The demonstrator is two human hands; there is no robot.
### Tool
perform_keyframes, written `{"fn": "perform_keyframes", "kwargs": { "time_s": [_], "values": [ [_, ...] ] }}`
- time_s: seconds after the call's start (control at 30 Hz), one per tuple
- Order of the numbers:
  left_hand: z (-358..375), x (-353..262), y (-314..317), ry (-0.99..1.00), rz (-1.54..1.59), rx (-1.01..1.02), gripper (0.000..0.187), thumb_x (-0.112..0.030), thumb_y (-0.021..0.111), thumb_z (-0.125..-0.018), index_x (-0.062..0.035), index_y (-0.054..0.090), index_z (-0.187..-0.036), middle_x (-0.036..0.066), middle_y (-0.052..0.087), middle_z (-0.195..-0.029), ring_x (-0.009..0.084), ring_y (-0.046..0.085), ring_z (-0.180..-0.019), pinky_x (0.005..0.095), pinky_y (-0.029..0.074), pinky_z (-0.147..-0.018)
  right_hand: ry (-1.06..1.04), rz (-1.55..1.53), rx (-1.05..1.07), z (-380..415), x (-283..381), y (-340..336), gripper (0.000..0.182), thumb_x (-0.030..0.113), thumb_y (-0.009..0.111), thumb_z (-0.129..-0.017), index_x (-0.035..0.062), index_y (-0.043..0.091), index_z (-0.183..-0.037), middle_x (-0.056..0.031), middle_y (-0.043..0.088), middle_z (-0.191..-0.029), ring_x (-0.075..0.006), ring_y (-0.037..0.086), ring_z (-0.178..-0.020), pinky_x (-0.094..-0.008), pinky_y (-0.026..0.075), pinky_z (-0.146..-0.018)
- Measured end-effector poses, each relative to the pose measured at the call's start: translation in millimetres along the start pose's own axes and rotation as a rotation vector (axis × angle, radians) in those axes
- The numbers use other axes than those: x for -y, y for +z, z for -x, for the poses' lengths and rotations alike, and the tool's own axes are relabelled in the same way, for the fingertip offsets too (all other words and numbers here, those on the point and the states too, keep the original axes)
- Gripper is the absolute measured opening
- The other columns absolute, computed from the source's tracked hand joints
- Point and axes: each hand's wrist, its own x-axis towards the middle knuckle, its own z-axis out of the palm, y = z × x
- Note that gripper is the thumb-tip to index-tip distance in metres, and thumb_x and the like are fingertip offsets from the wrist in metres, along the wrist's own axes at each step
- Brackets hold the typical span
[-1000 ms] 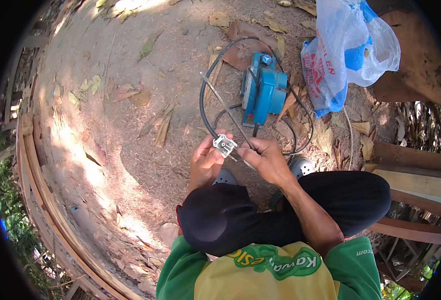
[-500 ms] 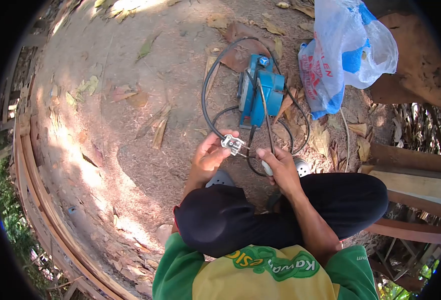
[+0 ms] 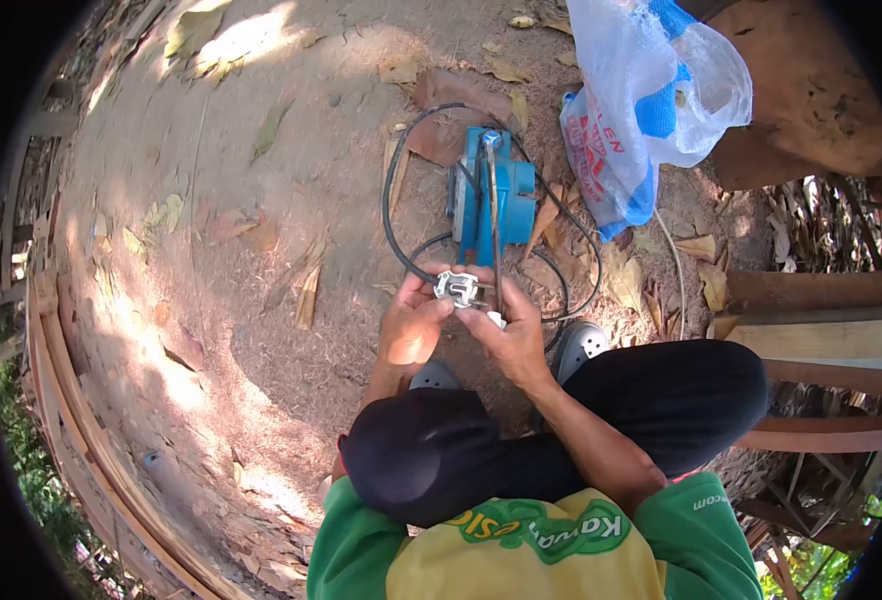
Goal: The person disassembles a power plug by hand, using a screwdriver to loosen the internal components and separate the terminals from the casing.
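Note:
My left hand [image 3: 413,326] pinches a white electrical plug [image 3: 457,289], its casing open and metal parts showing. A black cord [image 3: 389,215] runs from the plug's left side. Close against the plug, my right hand [image 3: 517,338] grips a long thin-shafted tool that looks like a screwdriver [image 3: 495,225]; a white piece at its lower end shows between the fingers. The right thumb and fingers are at the plug's prong end. Just beyond both hands, a blue electric planer [image 3: 511,195] rests on the ground.
A white and blue plastic bag [image 3: 611,130] stands right of the planer. Dry leaves [image 3: 621,278] and wood scraps lie on the dirt. Wooden boards [image 3: 821,340] are at the right, and long timber [image 3: 86,410] edges the left. My shoe [image 3: 583,345] is near the right hand.
My right hand has moved left and up to the plug, bringing the screwdriver with it. The left hand still holds the plug, which is now turned slightly. The view has shifted a little.

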Motion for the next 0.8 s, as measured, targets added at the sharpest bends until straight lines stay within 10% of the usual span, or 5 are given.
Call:
{"fn": "perform_keyframes", "kwargs": {
  "time_s": [0.3,0.4,0.5,0.63,0.8],
  "values": [
    [-5.8,-22.4,40.8,-0.052,-0.098,0.059,0.043,-0.017,0.075,-0.086,-0.0049,0.056,-0.123,0.009,0.064,-0.113,0.0199,0.062,-0.104,0.033,0.05,-0.09,-0.105,0.098,0.006,-5.9,11.5,-10.2,0.05,0.005,0.071,-0.086,-0.0038,0.051,-0.131,-0.0082,0.065,-0.114,-0.0123,0.063,-0.102,-0.0281,0.053,-0.088],
    [10.4,-56.1,31.5,-0.268,-0.645,0.081,0.033,-0.017,0.076,-0.086,-0.0046,0.063,-0.113,0.006,0.068,-0.102,0.0156,0.064,-0.094,0.032,0.05,-0.085,-0.135,0.204,0.017,-3.3,14.3,-16.7,0.047,0.004,0.071,-0.085,-0.0024,0.055,-0.129,-0.0073,0.067,-0.11,-0.0106,0.063,-0.098,-0.027,0.052,-0.086],
    [27.8,-71.1,50.9,0.237,-1.19,-0.072,0.027,-0.02,0.077,-0.085,-0.004,0.069,-0.105,0.007,0.068,-0.094,0.0166,0.064,-0.083,0.0315,0.051,-0.078,-0.174,0.266,0.011,3.3,22.6,-17.2,0.046,0.005,0.071,-0.084,-0.0006,0.058,-0.127,-0.0058,0.068,-0.107,-0.0091,0.063,-0.096,-0.0254,0.051,-0.083],
    [14.7,-88.3,85.5,0.619,-1.41,0.213,0.036,-0.02,0.079,-0.08,-0.0045,0.07,-0.112,0.01,0.066,-0.099,0.0244,0.062,-0.091,0.0327,0.049,-0.078,-0.231,0.357,0.046,4.5,25.8,-19.6,0.047,0.006,0.073,-0.081,-0.0002,0.06,-0.126,-0.0023,0.067,-0.102,-0.0073,0.06,-0.086,-0.0241,0.05,-0.078],
    [1.1,-87.6,88.4,0.511,-1.238,0.351,0.031,-0.015,0.077,-0.081,-0.0022,0.071,-0.109,0.011,0.066,-0.1,0.0263,0.063,-0.092,0.0358,0.051,-0.08,-0.228,0.485,0.056,9.7,42.0,-29.4,0.048,0.006,0.073,-0.081,-0.0004,0.06,-0.126,-0.0005,0.065,-0.097,-0.0063,0.059,-0.085,-0.0237,0.049,-0.076]
  ]
}}
